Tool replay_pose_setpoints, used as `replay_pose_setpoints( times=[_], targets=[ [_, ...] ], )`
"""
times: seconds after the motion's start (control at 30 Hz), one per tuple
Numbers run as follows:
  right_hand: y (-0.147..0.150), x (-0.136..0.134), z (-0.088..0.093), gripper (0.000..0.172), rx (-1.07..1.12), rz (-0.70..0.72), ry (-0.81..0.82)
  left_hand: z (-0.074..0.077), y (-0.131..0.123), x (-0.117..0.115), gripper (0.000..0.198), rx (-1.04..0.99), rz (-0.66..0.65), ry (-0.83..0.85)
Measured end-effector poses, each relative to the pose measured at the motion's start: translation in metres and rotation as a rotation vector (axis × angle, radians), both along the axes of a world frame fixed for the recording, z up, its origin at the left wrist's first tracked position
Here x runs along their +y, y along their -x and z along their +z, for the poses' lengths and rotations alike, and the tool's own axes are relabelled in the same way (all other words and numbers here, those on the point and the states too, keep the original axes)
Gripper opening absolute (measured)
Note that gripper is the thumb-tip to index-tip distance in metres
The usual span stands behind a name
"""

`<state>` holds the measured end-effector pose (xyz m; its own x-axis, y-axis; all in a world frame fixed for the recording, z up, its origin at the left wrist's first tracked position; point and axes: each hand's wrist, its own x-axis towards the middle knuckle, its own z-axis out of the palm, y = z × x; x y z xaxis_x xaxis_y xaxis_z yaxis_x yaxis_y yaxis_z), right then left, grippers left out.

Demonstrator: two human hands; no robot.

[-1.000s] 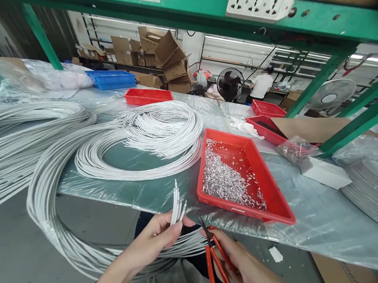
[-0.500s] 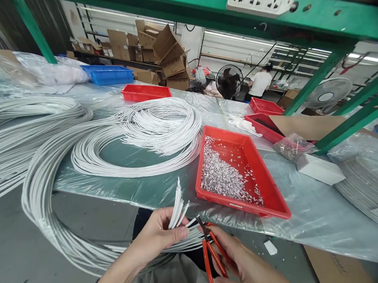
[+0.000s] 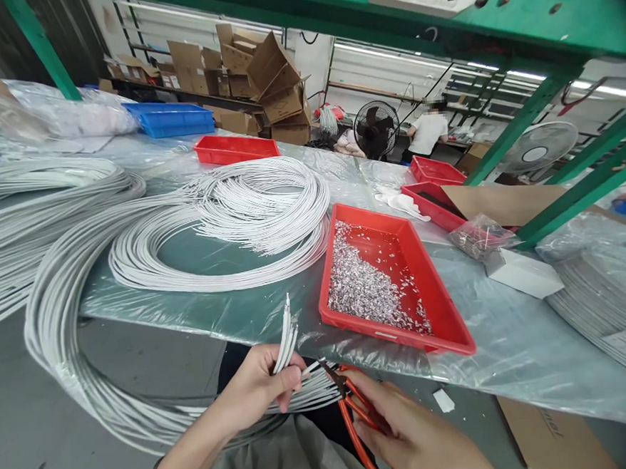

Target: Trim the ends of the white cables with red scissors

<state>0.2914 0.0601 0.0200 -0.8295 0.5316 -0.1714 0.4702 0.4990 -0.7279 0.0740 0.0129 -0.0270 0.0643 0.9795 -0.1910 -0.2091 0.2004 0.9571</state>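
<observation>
My left hand (image 3: 270,384) is closed around the ends of several thin white cables (image 3: 287,340), which stick up past the thumb. One cable end points right, to the dark tip of the pliers. My right hand (image 3: 398,421) grips these pliers (image 3: 353,424), which have short dark jaws and orange looped handles. Whether the jaws touch the cable is too small to tell. Below the hands, the rest of the cable bundle (image 3: 61,309) runs left in a big loop over the table edge. Just beyond the right hand lies a red tray (image 3: 447,311) with many small shiny metal pieces (image 3: 362,288).
Coiled white cables (image 3: 230,279) lie on the plastic-covered table (image 3: 518,341). Farther back are a blue tray (image 3: 173,120) and a smaller red tray (image 3: 237,148). A white box (image 3: 524,273) stands at right, near a green post (image 3: 562,199). One person (image 3: 428,132) is in the background.
The pliers have turned in my right hand, so the handles now show as a wide loop. My left hand still holds the cables, whose upright ends sit closer together. The view has shifted slightly.
</observation>
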Motion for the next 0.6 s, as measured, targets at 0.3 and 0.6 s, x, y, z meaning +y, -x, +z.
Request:
replay_pose_setpoints(
  times=[0.3, 0.6],
  targets=[
    [0.001, 0.015, -0.031, 0.034, 0.311, -0.102, 0.499, -0.005, 0.004, 0.001, 0.043, -0.092, -0.089, -0.02],
    [0.06, 0.006, -0.051, 0.037, 0.74, -0.416, 0.793, -0.009, -0.008, 0.0, 0.042, 0.024, -0.142, -0.097]
  ],
)
